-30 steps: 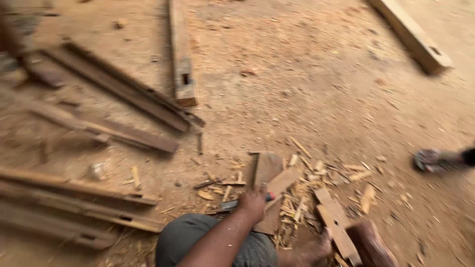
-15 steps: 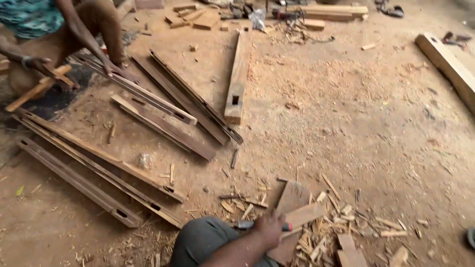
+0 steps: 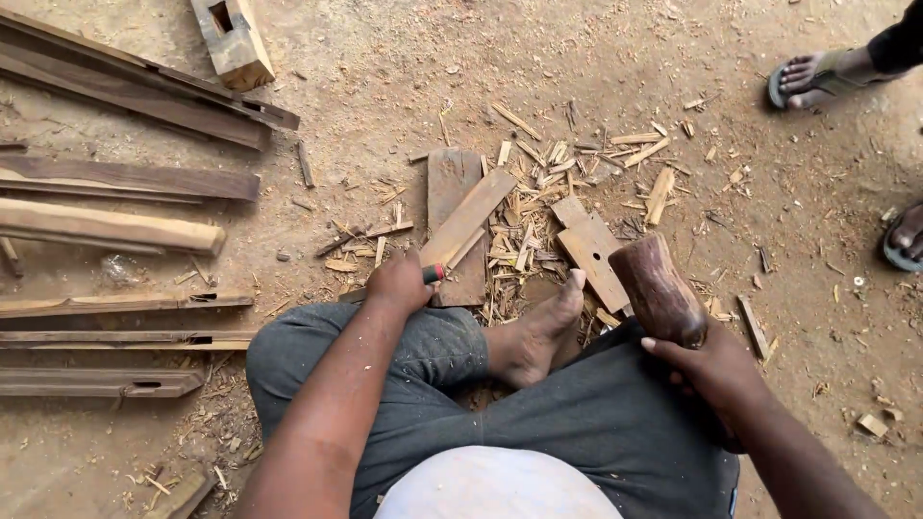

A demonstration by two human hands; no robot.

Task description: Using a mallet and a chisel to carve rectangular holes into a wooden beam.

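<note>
The person sat on the dirt floor [image 3: 385, 77] with legs folded, one bare foot [image 3: 538, 332] resting among the wood chips [image 3: 538, 221]. The right hand [image 3: 707, 370] was wrapped tight around the handle end of one thick wooden mallet [image 3: 659, 288], whose rounded head pointed up and away over the right knee. The left hand [image 3: 399, 284] was curled shut around a tool with a red and black handle [image 3: 435, 273]; its working end could not be made out. That hand sat at the near end of a narrow wooden strip [image 3: 471, 216], which lay slanted across a flat dark board [image 3: 452, 192] just ahead of the left knee. A second flat board with a small slot [image 3: 591, 250] lay just right of the foot, touching the mallet's side in the view.

To the left, six long dark wooden rails [image 3: 125, 180] lay roughly side by side, three of them near the left knee with cut mortise slots. Farther off, at the top left, one pale mortised block [image 3: 233, 40] stood out. At the far right, two sandalled feet of another person [image 3: 817, 77] showed at the edge.
</note>
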